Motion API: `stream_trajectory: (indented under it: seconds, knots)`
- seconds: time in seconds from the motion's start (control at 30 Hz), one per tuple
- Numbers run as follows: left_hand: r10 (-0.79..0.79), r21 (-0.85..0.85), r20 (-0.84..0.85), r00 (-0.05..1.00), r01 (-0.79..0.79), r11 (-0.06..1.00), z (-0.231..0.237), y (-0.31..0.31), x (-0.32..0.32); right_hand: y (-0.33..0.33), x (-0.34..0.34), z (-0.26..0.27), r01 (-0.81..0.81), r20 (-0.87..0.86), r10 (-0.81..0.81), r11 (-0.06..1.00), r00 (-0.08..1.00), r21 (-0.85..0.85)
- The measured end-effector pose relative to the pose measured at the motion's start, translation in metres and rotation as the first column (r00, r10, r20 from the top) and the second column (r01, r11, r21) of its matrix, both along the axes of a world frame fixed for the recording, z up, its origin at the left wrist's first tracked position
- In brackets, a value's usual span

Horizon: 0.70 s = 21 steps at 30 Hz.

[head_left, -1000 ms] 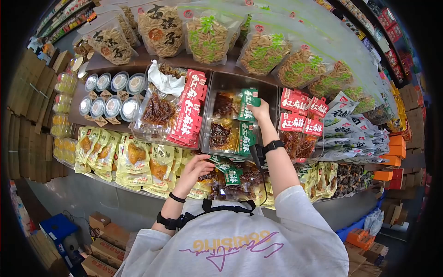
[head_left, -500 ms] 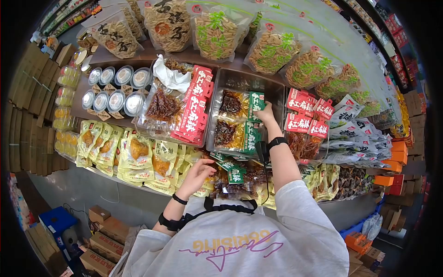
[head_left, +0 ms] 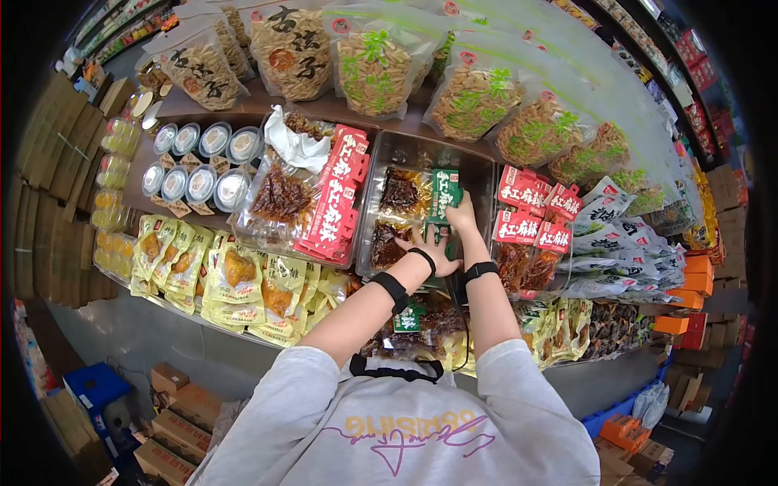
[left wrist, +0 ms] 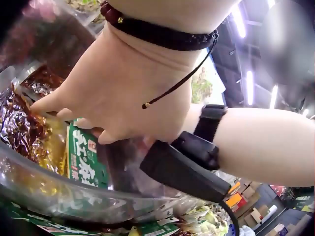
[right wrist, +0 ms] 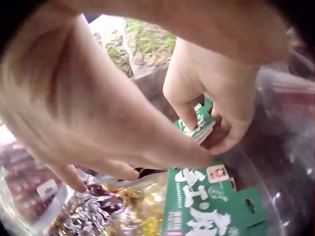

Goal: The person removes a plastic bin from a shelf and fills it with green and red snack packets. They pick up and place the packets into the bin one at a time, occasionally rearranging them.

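Note:
A clear plastic bin [head_left: 374, 166] holds packets of dark food in oil with green header cards [head_left: 442, 183]. My right hand [head_left: 463, 217] is at the right side of the bin. In the right wrist view, its thumb and fingers pinch a small stack of green header cards [right wrist: 198, 129]. My left hand [head_left: 429, 251] reaches over the bin's near side, fingers spread and touching the packets. In the left wrist view, the left hand's fingertips lie beside a food packet [left wrist: 22, 120] and a green card [left wrist: 84, 156].
Red-carded packets fill bins to the left [head_left: 332, 198] and right [head_left: 523, 198]. Round-lidded tubs [head_left: 200, 185] and yellow pouches [head_left: 241, 275] stand at the left. Large bags of seeds or nuts [head_left: 373, 73] line the back. Silver pouches [head_left: 608, 243] are at the right.
My left hand has moved up and right from the near edge, onto the packets in the middle bin. My right hand remains at the green cards, its fingers now lower over them.

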<state>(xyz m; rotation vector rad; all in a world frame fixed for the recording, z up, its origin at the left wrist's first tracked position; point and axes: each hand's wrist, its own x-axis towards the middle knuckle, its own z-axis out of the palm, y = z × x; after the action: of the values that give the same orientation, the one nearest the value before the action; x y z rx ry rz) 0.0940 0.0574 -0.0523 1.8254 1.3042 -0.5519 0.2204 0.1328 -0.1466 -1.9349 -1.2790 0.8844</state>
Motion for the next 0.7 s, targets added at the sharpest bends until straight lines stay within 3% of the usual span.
stream_trajectory:
  seconds: [0.03,0.13,0.17,0.23,0.27,0.3,0.37,0.43,0.53,0.67,0.7]
  knots:
    - [-0.005,-0.002,-0.001,1.000,0.005,1.000,-0.006,0.003,0.001,0.001,0.001,0.000,0.005,-0.001,-0.005,1.000,1.000,-0.002]
    - [-0.206,-0.303,-0.080,0.975,0.173,0.937,-0.018,0.004,-0.004,-0.002,-0.001,0.000,-0.013,-0.008,0.013,1.000,1.000,0.005]
    - [-0.215,-0.312,-0.083,0.973,0.180,0.933,-0.025,0.000,-0.006,-0.002,-0.001,0.001,-0.004,-0.013,0.004,1.000,1.000,-0.003]
    - [-0.379,-0.226,-0.162,0.911,0.340,0.913,-0.054,-0.010,-0.005,-0.002,-0.005,0.015,0.006,0.042,-0.002,0.995,0.999,-0.095]
    - [-0.450,-0.182,-0.205,0.869,0.418,0.890,-0.066,-0.012,-0.004,-0.002,-0.009,0.023,0.003,0.139,0.018,0.989,0.990,-0.149]
    - [-0.454,-0.184,-0.204,0.867,0.422,0.888,-0.054,-0.012,-0.006,-0.004,-0.013,0.022,0.007,0.139,0.014,0.989,0.990,-0.150]
    - [-0.308,-0.212,-0.108,0.945,0.281,0.936,-0.008,-0.009,-0.012,-0.005,-0.020,0.018,0.080,0.333,0.006,0.967,0.943,-0.242]
    - [-0.282,-0.183,-0.069,0.957,0.266,0.947,-0.004,-0.009,-0.019,-0.009,-0.030,0.032,0.031,0.346,0.086,0.947,0.934,-0.319]
    - [-0.161,0.058,0.125,0.979,0.155,0.986,-0.007,-0.012,-0.033,-0.008,-0.041,0.033,-0.011,0.527,0.347,0.842,0.775,-0.539]
    - [-0.044,0.182,0.215,0.976,0.004,0.983,0.001,-0.014,-0.062,-0.012,-0.045,0.062,-0.036,0.540,0.419,0.813,0.730,-0.582]
    - [-0.023,0.211,0.233,0.972,-0.028,0.977,0.010,-0.017,-0.070,-0.017,-0.045,0.079,-0.086,0.534,0.403,0.849,0.743,-0.521]
